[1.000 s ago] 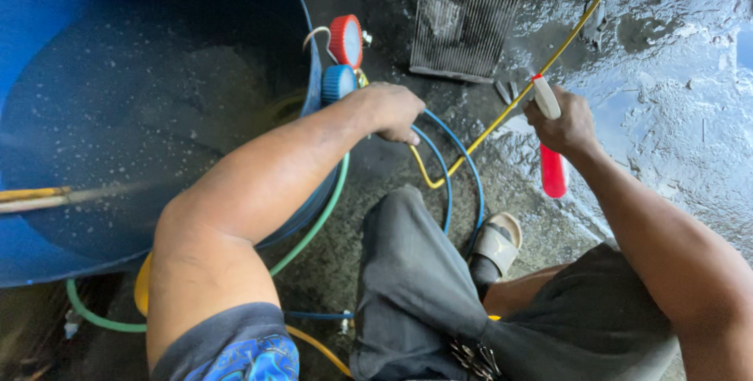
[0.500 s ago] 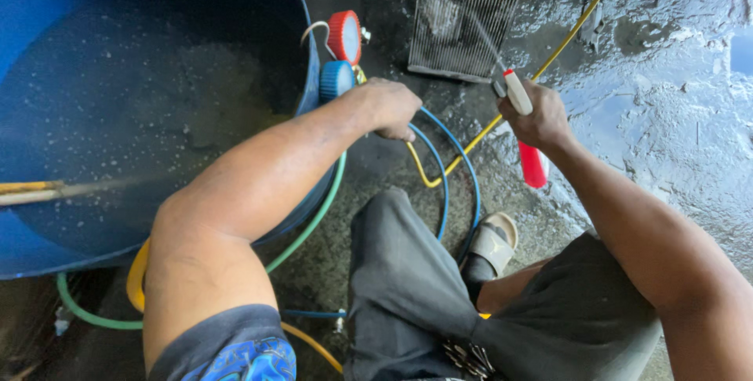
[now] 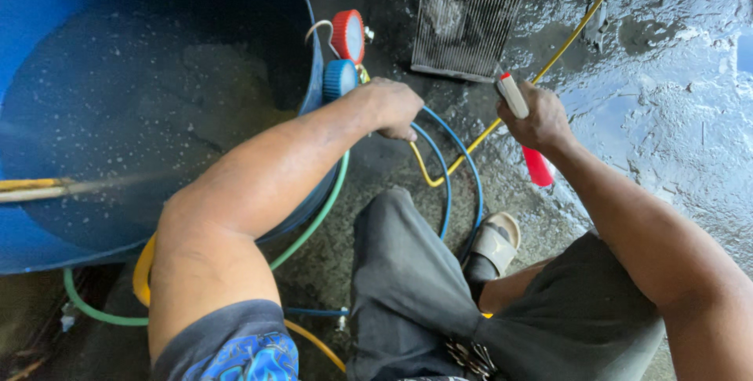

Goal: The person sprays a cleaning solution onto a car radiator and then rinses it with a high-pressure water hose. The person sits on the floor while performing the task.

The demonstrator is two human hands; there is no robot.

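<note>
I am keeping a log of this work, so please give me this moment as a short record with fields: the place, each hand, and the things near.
Place: wet dark floor, person crouching
Left hand: closed around the blue hose, beside the red and blue gauges
Right hand: fingers wrapped on a red-handled tool
Nearby: blue barrel with water, finned metal coil, yellow hose, green hose, sandal

Blue tub (image 3: pixel 310 59), red gauge (image 3: pixel 347 36), blue gauge (image 3: pixel 340 79), yellow hose (image 3: pixel 576 32), red-handled tool (image 3: pixel 536 165).

Red-handled tool (image 3: pixel 527 134) tilted, white tip up; blue hose (image 3: pixel 455 161) looped on floor
</note>
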